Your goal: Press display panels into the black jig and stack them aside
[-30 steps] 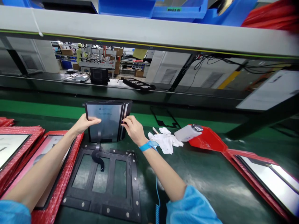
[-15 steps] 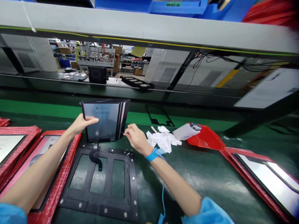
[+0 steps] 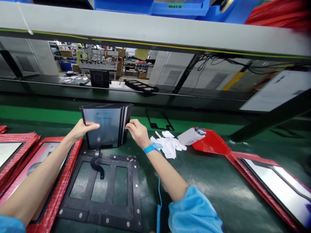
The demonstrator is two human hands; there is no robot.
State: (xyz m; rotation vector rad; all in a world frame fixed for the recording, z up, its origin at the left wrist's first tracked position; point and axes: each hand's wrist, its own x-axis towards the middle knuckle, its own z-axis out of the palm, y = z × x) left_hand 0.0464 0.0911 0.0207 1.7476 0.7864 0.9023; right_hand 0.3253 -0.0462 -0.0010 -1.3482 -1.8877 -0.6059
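Note:
My left hand (image 3: 81,129) grips a stack of thin display panels (image 3: 107,124) by its left edge, the thumb lying across the front face. The stack stands upright, slightly fanned at its right side. There my right hand (image 3: 138,132) pinches with thumb and forefinger at the panel edges; exactly which layer it holds is hard to see. A dark flex cable (image 3: 97,165) hangs from the bottom of the front panel onto a black frame (image 3: 97,211) with several windows and round metal dots. On my right wrist is a blue strap (image 3: 152,148) with a coiled cord.
Panels in red bubble-wrap sleeves (image 3: 63,181) lie at the left, another sleeved panel (image 3: 272,179) at the right. White wipes (image 3: 168,147), a white bottle (image 3: 190,136) and a thin black frame (image 3: 159,120) lie beyond my right hand. A shelf (image 3: 145,30) with blue bins crosses overhead.
My right hand has moved up and left along the stack's right edge, with the forearm swung left. The left hand keeps its grip; the view has shifted slightly.

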